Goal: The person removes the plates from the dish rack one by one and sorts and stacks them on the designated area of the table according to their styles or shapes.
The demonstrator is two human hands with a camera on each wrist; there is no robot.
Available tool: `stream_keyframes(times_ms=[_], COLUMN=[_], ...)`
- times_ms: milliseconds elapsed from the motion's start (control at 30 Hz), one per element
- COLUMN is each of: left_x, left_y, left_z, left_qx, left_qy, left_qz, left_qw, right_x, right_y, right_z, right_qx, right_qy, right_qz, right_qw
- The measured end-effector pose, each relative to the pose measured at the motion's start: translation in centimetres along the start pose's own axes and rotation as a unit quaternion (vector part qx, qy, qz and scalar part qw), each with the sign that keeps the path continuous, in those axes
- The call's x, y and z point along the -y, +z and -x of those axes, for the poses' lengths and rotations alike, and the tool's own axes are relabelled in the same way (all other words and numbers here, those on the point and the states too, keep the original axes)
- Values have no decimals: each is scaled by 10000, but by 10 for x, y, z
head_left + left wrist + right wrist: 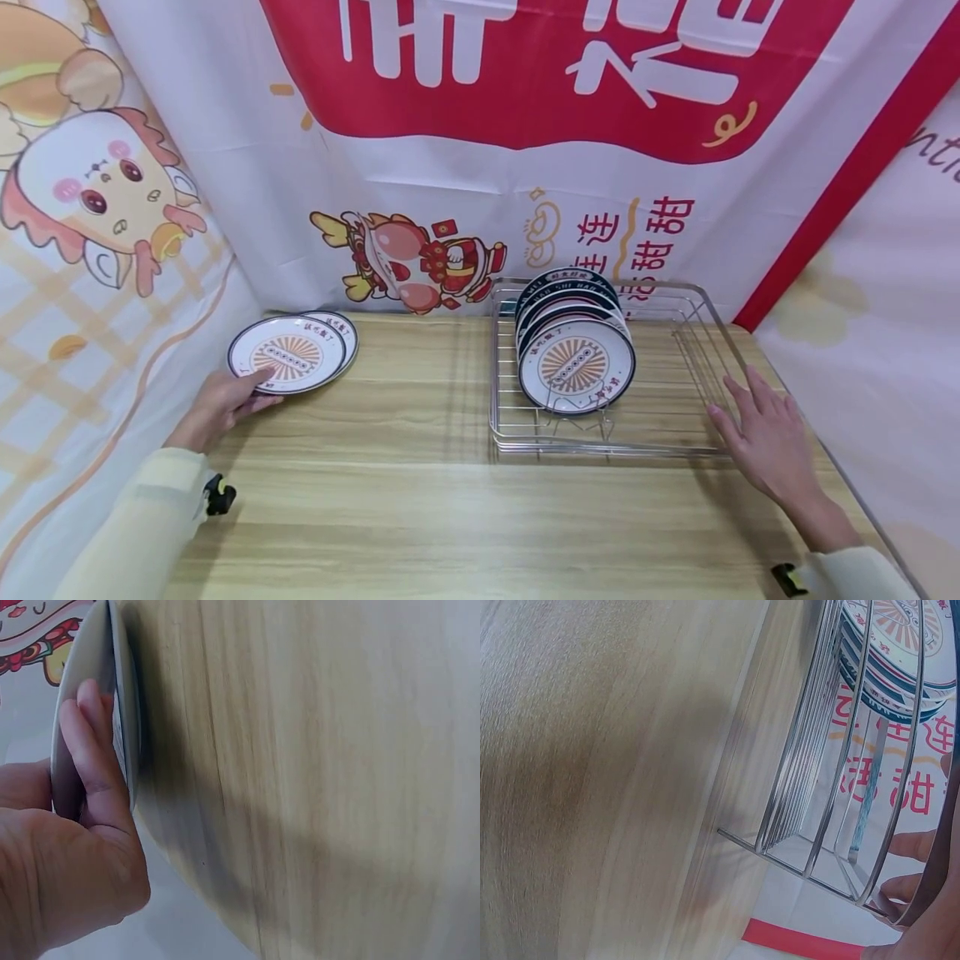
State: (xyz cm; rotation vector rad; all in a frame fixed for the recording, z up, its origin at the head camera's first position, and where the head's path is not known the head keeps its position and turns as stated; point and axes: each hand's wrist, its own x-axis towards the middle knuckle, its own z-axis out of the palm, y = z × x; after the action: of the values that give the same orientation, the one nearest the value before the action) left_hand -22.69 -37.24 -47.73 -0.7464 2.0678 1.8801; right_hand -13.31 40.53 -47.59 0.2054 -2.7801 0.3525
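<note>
Step in hand looks like taking the top plate [288,346] off a pair at approx 10 o'clock on the surface [480,517], seen from its middle in the head view. L hand [219,407] pinches that plate's near edge: thumb on the face, fingers curled under, w/ a gap btw it and the lower plate [348,332]. R hand [776,446], at 3 o'clock, has fingers spread and rests on the end of the wire rack [660,451], prob steadying it.

Next move prob calls for a firm pinch and a clean lift, w/o dragging the lower plate, then a tilt to upright if it's to join the row of plates [577,367] standing in the rack at 2 o'clock; the free slots look to be toward R hand.

Looks: pinched plate is round, white, shallow, thin dark-blue rim line, orange sunburst in the centre w/ a printed strip across, dark-red characters near approx 1 o'clock of its edge. Front plate in the rack has the same print; rear ones show dark-green rims.
</note>
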Motion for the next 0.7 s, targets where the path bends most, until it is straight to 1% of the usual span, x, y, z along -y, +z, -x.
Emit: stream_keyframes(times_ms=[133,233,333,400,500,567,700], left_x=[2,4,5,5,6,6,8], left_y=[-2,-4,-6,-7,-6,-5,-2], left_z=[0,0,0,-1,-1,-1,-3], left_qx=[178,194,209,252,220,205,130], left_qy=[-22,-90,-147,-159,-168,-109,99], left_qz=[-397,-783,-1200,-1372,-1553,-1666,-2034], left_qw=[9991,9967,9924,9901,9875,9857,9790], right_x=[1,1,0,0,0,-1,0], right_y=[0,0,0,0,1,1,2], right_z=[-1,-1,-1,-2,-2,-1,-1], right_qx=[-28,-21,-18,-40,-90,-111,-113], right_qy=[5,11,8,0,-16,-13,-4], right_qz=[-17,-7,6,7,-3,-5,4], right_qw=[10000,10000,10000,10000,10000,9999,9999])
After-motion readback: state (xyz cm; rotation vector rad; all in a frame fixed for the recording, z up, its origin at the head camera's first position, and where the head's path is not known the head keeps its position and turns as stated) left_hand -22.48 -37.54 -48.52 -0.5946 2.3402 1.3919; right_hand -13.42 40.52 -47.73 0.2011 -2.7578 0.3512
